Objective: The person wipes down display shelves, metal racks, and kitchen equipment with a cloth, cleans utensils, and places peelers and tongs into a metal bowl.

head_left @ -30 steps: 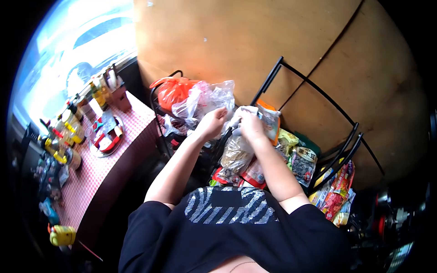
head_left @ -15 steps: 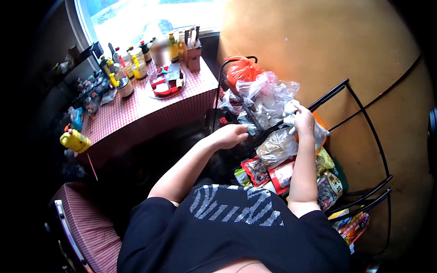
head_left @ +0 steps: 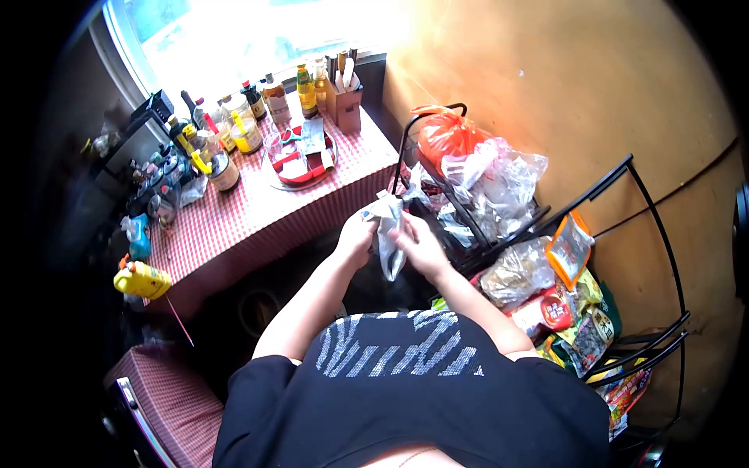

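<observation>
A crumpled whitish-silver plastic bag (head_left: 390, 243) hangs in front of my body, between my two hands. My left hand (head_left: 357, 238) is closed on its left upper side. From the right, my right hand (head_left: 423, 248) grips the bag, its fingertips slightly blurred. What the bag contains, if anything, I cannot make out. Just right of my hands stands a black metal rack (head_left: 538, 222). On it are a red plastic bag (head_left: 449, 139), clear plastic bags (head_left: 507, 183) and a clear bag with brownish contents (head_left: 516, 273).
On the left, a table with a red checked cloth (head_left: 234, 222) bears several bottles (head_left: 306, 92), a knife block (head_left: 346, 108) and a round tray (head_left: 273, 181). A yellow bottle (head_left: 143, 280) is at its near corner. A checked padded seat (head_left: 168, 398) is lower left.
My right hand has brought the whitish bag leftward from the rack to my left hand, which now holds it too. An orange-edged pouch on the rack shows more fully.
</observation>
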The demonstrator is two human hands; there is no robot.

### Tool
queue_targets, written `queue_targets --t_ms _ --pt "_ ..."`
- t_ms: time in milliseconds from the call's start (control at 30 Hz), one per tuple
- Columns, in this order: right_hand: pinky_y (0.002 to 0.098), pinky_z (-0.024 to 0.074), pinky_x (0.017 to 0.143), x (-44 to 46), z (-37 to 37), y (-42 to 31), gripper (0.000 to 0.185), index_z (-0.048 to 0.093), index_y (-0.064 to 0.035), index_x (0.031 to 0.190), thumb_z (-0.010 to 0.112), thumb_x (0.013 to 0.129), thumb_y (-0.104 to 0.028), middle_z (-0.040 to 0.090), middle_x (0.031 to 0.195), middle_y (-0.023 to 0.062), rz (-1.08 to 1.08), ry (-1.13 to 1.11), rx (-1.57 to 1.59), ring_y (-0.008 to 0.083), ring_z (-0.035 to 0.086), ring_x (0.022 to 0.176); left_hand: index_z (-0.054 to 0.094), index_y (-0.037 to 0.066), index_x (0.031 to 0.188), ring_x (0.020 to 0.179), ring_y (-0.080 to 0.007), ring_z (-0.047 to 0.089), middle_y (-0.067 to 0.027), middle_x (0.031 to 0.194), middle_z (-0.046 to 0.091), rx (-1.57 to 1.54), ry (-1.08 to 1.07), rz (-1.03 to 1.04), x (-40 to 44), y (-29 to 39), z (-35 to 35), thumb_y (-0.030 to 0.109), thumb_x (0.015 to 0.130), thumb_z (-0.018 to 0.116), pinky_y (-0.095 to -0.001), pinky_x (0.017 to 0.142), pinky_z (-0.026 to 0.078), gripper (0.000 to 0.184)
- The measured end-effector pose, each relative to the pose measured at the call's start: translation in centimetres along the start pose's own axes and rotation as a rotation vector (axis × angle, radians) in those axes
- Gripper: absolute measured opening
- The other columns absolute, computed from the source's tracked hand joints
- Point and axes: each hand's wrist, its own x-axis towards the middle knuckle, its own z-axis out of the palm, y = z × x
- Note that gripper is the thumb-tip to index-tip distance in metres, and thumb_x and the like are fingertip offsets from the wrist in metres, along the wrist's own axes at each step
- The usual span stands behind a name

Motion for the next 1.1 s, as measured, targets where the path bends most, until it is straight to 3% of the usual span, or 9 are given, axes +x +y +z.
queue_targets --t_ms 100,267,400,500,800,833,933,1000,1100 --pt "0.0397 0.0367 0.112 4.1 3.9 3.2 0.086 0.032 -0.002 0.147 0.081 0.081 -0.027 0.044 0.143 0.0216 -0.028 0.042 -0.461 0.0292 0.046 0.134 0.065 0.003 0.121 0.1 -0.0188 0.067 -0.0068 0.11 0.07 -0.052 -0.052 -0.01 3.6 1.0 -4.4 0.005 0.096 0.053 -0.0343 0.089 0.054 0.028" --pt "0.0359 0.0482 0.099 10.8 7.5 6.2 0.047 0.04 -0.0003 0.141 0.052 0.095 -0.004 0.064 0.116 0.0106 0.241 0.051 0.306 0.0198 0.063 0.108 0.066 0.001 0.117 0.09 -0.015 0.066 -0.006 0.103 0.071 0.075 -0.02 0.039 9.4 4.6 -12.1 0.008 0.094 0.062 -0.0303 0.083 0.053 0.024" --pt "0.0422 0.045 0.107 13.8 6.5 6.2 0.047 0.044 -0.0028 0.144 0.038 0.105 -0.028 0.057 0.137 0.0157 0.479 -0.168 1.095 0.0268 0.059 0.122 0.064 0.0 0.117 0.092 -0.0148 0.066 -0.0059 0.106 0.07 0.091 -0.058 -0.064 11.2 8.3 -14.7 0.011 0.094 0.064 -0.0295 0.086 0.052 0.025" --pt "0.0396 0.0447 0.107 13.7 7.0 4.6 0.056 0.04 -0.0034 0.147 0.046 0.105 -0.039 0.056 0.14 0.0119 0.605 -0.155 1.041 0.0241 0.058 0.124 0.061 -0.002 0.122 0.095 -0.0164 0.067 -0.0082 0.109 0.07 0.082 -0.113 -0.114 11.4 9.4 -15.0 0.012 0.095 0.063 -0.0309 0.088 0.052 0.031" --pt "0.032 0.0557 0.087 21.9 4.0 7.7 0.028 0.059 0.0004 0.122 0.055 0.095 -0.005 0.068 0.107 0.0089 0.175 0.379 0.308 0.019 0.068 0.097 0.045 0.003 0.141 0.103 -0.0152 0.065 -0.0076 0.122 0.063 0.238 0.047 -0.192 13.3 6.3 -20.3 0.027 0.098 0.061 -0.0308 0.085 0.051 0.052" --pt "0.0324 0.0551 0.088 24.4 3.9 10.2 0.034 0.057 -0.0008 0.126 0.059 0.092 -0.006 0.067 0.108 0.0083 -0.14 0.444 0.161 0.0203 0.067 0.099 0.046 0.003 0.141 0.103 -0.0146 0.065 -0.0075 0.122 0.064 0.277 0.093 -0.18 13.6 6.1 -21.4 0.026 0.098 0.06 -0.03 0.084 0.051 0.051" --pt "0.0423 0.0488 0.1 30.6 2.8 14.1 0.051 0.052 -0.01 0.138 0.064 0.091 -0.025 0.061 0.126 0.0186 0.023 0.281 -0.71 0.0336 0.06 0.119 0.053 0.005 0.136 0.103 -0.0128 0.065 -0.0047 0.119 0.065 0.394 0.232 -0.156 14.1 5.1 -24.7 0.026 0.099 0.059 -0.0285 0.083 0.049 0.043" --pt "0.0448 0.0417 0.108 33.2 4.1 15.3 0.058 0.049 -0.0144 0.144 0.062 0.093 -0.037 0.054 0.135 0.0258 0.392 0.054 -0.904 0.0395 0.052 0.127 0.055 0.006 0.135 0.104 -0.0131 0.065 -0.0047 0.12 0.065 0.478 0.328 -0.175 14.0 3.6 -27.2 0.026 0.098 0.059 -0.0285 0.084 0.048 0.042" --pt "0.0473 0.0244 0.118 37.2 3.8 18.3 0.068 0.043 -0.018 0.15 0.059 0.092 -0.051 0.033 0.155 0.0235 0.265 0.15 -1.016 0.0379 0.032 0.144 0.056 0.001 0.133 0.109 -0.0209 0.064 -0.0117 0.122 0.065 0.682 0.514 -0.091 13.5 0.9 -32.2 0.023 0.097 0.061 -0.0335 0.092 0.05 0.042"
